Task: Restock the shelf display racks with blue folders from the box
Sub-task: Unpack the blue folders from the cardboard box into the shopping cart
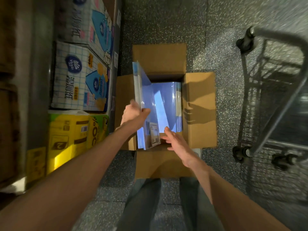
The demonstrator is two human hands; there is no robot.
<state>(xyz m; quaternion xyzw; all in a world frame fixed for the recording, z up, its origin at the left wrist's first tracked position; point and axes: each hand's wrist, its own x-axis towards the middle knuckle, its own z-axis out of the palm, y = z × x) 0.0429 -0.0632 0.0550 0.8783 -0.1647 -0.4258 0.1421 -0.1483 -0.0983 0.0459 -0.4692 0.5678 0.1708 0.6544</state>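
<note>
Above the box (200, 105), left hand (133, 114) round blue folders (143, 87), fingers hidden; right hand (176, 140) with fingers (168, 132) spread.

The cardboard box (200, 110) sits on the floor with all four flaps folded outward. A stack of blue folders (168, 104) lies flat inside it, glossy in clear wrap and filling most of the opening. A bundle of blue folders (141, 90) (also wrapped, with a pale label near its close end) stands on its long edge along the box's left side, tilted up out of the opening, its far end over the far flap, gripped at its upper edge by the left hand (135, 112).
</note>
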